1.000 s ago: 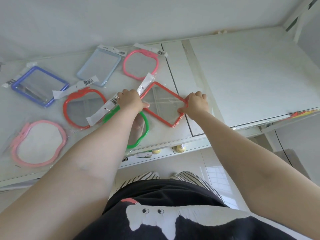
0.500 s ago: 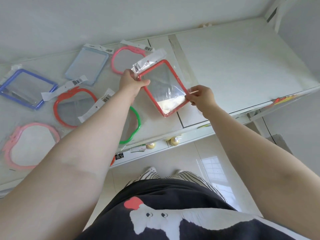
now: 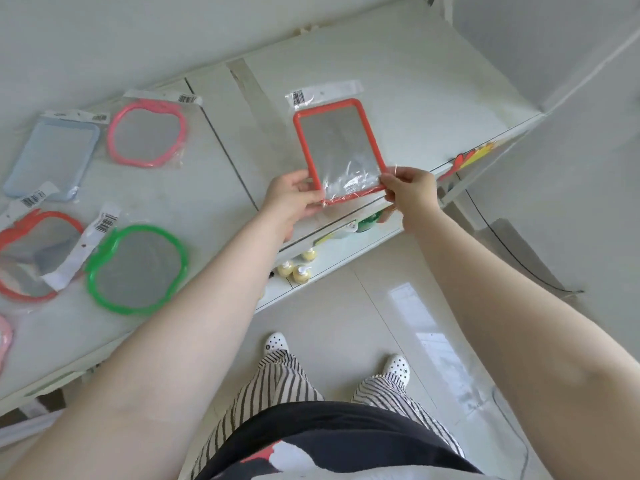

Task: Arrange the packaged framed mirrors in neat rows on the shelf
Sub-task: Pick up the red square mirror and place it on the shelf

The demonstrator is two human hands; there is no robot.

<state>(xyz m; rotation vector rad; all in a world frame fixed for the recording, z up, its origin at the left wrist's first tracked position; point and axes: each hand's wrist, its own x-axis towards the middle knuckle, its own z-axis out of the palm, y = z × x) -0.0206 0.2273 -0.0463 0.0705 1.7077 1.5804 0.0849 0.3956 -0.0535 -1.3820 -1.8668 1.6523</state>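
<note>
Lifted red rectangular-framed mirror in clear plastic bag (image 3: 339,150) off white shelf (image 3: 433,81), shifted right, squared up; left hand (image 3: 294,195) regripped to near-left corner, right hand (image 3: 410,192) near-right.

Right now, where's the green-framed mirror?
In the head view, the green-framed mirror lies on the shelf at lower left, beside the red round mirror, left of the left hand.

My arms are bare to well above the elbow, no sleeves, watch or rings in sight. I wear a black top (image 3: 339,441) printed with a white figure and a red patch, loose white trousers (image 3: 277,382) with thin dark stripes, and white perforated clogs (image 3: 276,342) dotted with small dark charms.
</note>
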